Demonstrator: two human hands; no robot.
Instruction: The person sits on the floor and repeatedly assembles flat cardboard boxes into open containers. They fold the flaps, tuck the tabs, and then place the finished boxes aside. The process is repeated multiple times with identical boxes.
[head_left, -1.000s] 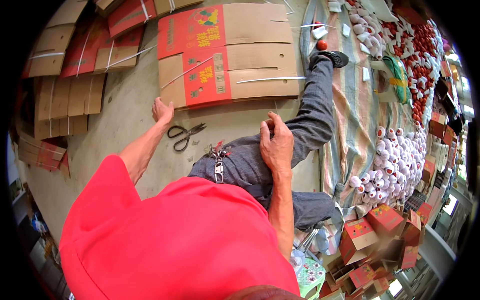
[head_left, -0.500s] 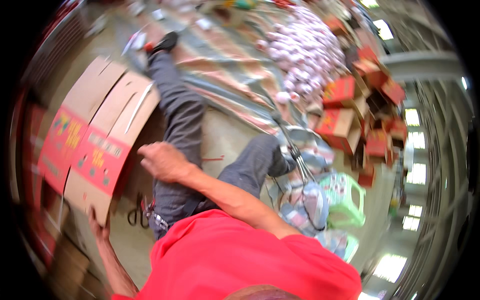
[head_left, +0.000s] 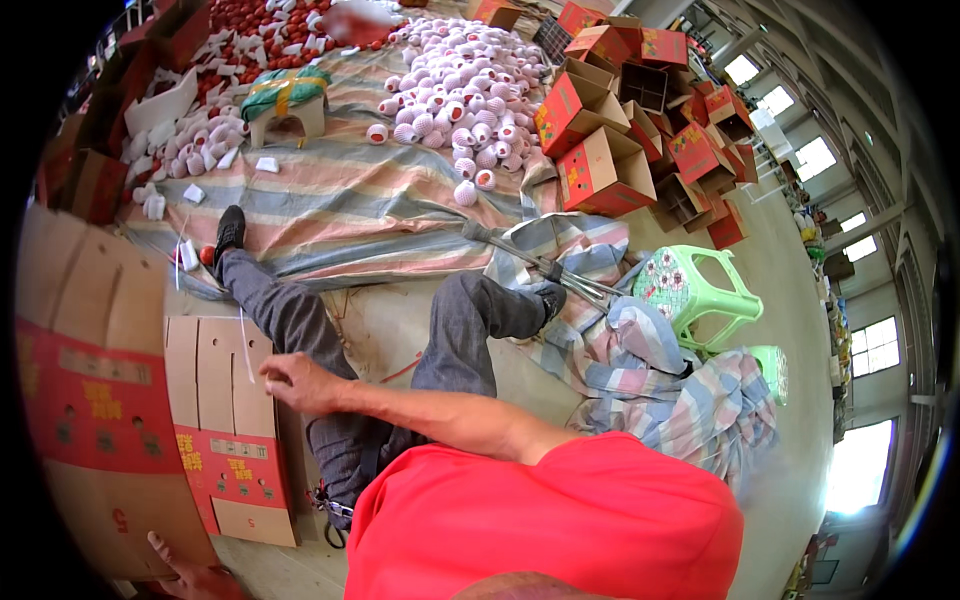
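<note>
At the far left, a flattened red and brown cardboard carton [head_left: 110, 490] stands tilted, slightly blurred. My left hand [head_left: 195, 578] grips its lower edge, thumb on the face and fingers mostly hidden. Beside it lies another flattened carton [head_left: 235, 395] of the same kind, with a thin white strap [head_left: 246, 345] along its upper part. My right hand [head_left: 305, 383] hovers by this carton's right edge above my thigh, fingers half curled and apart, with nothing visible in them. Black-handled scissors [head_left: 334, 534] hang at my hip, partly hidden.
A striped tarp [head_left: 370, 220] holds a heap of net-wrapped fruit [head_left: 470, 100] and loose red fruit. Open cartons [head_left: 605, 170] crowd the back right. A green plastic stool [head_left: 700, 290], a bunched cloth [head_left: 680, 390] and metal rods [head_left: 545, 265] lie right of my legs. A covered stool [head_left: 287, 100] stands farther off.
The carton in my left hand has moved left and away from my legs, and the other flattened carton now shows beside it. My view has turned. My right hand stays near my thigh.
</note>
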